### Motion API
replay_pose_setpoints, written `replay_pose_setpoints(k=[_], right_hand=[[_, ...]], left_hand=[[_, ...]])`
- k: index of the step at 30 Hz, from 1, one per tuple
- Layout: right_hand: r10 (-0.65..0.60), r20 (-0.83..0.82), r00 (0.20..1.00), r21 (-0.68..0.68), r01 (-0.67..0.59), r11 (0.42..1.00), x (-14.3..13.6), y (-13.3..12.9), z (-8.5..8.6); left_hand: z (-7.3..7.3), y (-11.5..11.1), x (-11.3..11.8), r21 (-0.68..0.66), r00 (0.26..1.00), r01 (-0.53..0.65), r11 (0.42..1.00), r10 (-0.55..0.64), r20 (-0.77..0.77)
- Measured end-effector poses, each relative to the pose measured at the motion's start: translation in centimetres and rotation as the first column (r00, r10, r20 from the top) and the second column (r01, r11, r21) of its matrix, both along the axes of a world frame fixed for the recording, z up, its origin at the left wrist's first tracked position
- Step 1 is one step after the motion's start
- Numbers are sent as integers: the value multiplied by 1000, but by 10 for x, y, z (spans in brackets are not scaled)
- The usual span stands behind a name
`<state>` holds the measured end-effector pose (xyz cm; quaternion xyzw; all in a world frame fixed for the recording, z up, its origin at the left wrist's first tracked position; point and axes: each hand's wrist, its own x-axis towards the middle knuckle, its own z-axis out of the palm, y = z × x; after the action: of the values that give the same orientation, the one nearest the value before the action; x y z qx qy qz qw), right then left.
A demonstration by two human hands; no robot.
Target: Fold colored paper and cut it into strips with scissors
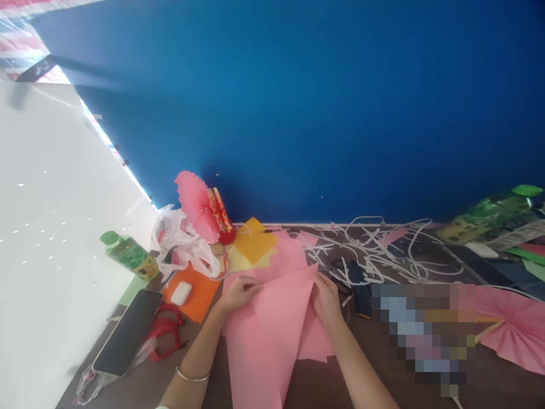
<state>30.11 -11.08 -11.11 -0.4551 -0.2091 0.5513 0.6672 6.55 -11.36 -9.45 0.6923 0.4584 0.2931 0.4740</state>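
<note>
A large pink paper sheet (268, 329) hangs between my hands and slopes down toward me, one side angled across. My left hand (239, 292) is closed, thumb and fingers pinching the sheet's upper left edge. At the upper right corner, my right hand (327, 298) grips the same sheet with its fingers bent. Under it lies more pink paper (317, 338) on the dark table. Just beyond are yellow paper squares (254, 241). Orange paper (200, 292) with a white earphone case (181, 293) on it lies to the left of my left hand.
On the left are a phone (128, 332), red straps (166, 335), a green-capped bottle (130, 255) and a plastic bag (191, 255). A pleated pink paper fan (196, 204) stands at the blue wall (298, 113). White paper strips (374, 255) and another pink fan (515, 329) lie right.
</note>
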Motion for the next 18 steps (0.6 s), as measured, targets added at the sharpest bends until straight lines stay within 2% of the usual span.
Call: replay_pose_setpoints(k=[11, 18], right_hand=[[-58, -4, 998, 17, 58, 998, 5, 3, -1], [-89, 12, 996, 44, 88, 995, 7, 4, -2]], left_hand=[[1, -1, 0, -7, 1000, 11, 1000, -11, 14], [2, -1, 0, 15, 999, 11, 1000, -10, -42]])
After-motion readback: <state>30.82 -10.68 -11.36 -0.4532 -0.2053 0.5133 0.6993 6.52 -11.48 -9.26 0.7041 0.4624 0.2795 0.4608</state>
